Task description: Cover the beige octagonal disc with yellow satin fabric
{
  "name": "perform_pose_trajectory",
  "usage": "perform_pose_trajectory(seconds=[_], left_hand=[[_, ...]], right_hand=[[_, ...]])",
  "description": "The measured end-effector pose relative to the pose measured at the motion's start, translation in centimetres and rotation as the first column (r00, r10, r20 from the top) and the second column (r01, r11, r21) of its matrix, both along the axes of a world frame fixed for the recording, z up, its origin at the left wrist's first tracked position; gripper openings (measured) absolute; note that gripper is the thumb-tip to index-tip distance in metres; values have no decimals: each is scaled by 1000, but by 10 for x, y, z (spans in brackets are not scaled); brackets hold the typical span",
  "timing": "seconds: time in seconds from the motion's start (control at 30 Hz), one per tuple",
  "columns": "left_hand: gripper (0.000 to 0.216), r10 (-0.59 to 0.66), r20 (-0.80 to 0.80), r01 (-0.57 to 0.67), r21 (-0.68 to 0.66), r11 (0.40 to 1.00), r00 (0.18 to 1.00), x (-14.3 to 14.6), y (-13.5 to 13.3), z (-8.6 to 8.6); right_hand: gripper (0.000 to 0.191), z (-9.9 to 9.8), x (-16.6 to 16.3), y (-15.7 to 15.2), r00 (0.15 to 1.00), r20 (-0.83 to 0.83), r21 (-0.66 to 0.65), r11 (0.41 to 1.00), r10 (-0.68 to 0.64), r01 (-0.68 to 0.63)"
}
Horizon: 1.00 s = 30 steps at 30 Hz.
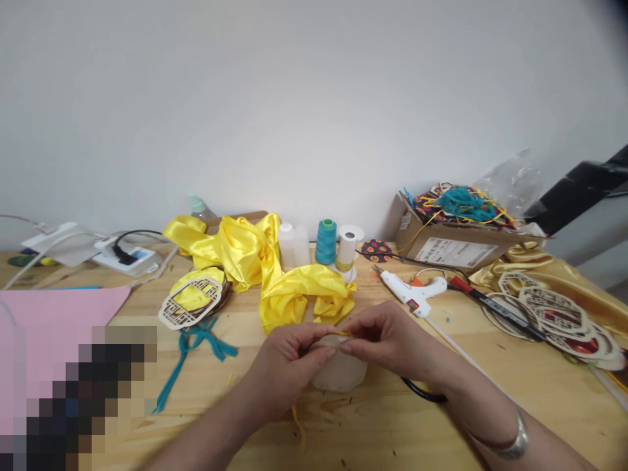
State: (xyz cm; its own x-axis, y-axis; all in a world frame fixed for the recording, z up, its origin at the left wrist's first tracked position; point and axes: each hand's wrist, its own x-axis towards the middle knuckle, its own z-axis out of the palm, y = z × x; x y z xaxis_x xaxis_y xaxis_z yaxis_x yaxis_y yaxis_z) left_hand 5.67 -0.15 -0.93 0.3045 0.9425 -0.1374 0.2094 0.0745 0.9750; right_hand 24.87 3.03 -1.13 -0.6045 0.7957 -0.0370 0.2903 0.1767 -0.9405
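Observation:
At the middle of the wooden table, my left hand point(294, 356) and my right hand point(380, 340) meet at the top edge of a pale, whitish flat piece with rounded corners point(341, 376). Thumbs and forefingers of both hands pinch that edge, where a bit of yellow cord shows between the fingertips. A loose yellow cord end point(296, 422) hangs below my left hand. Just behind the hands lies bunched yellow satin cloth point(299, 284). To the right of it rests a white glue gun point(409, 291). The fingers partly cover the top of the pale piece.
Left are openwork wooden frames point(169, 317), teal cord point(179, 366), a pink sheet point(63, 314) and a power strip point(132, 260). A teal thread spool point(326, 242) stands at the back. Right are a filled cardboard box point(454, 252), more wooden frames point(552, 311) and a red-and-black rod point(505, 311).

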Motion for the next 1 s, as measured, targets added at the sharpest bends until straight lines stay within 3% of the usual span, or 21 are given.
perform_pose_trajectory(seconds=[0.13,0.3,0.53,0.63,0.77,1.0], left_hand=[[16,19,20,-19,-25,1000,1000,0,-1,1],[15,48,169,-27,-120,992,985,0,1,-3],[37,210,408,-85,-303,949,889,-3,5,-11],[40,307,527,-66,-426,902,793,-4,7,-9],[53,397,586,47,-598,800,706,-6,11,-3],[69,347,578,209,-686,697,739,-5,14,-8]], right_hand=[[25,-1,-2,1,999,36,8,1000,4,-5],[26,-2,-3,0,999,38,34,999,-17,16],[29,1,-3,-1,998,51,38,999,-31,29],[28,1,-2,-1,998,52,62,998,-29,26],[30,4,-3,-1,999,28,100,994,-39,36],[28,19,-4,-8,991,-136,16,1000,8,-6]])
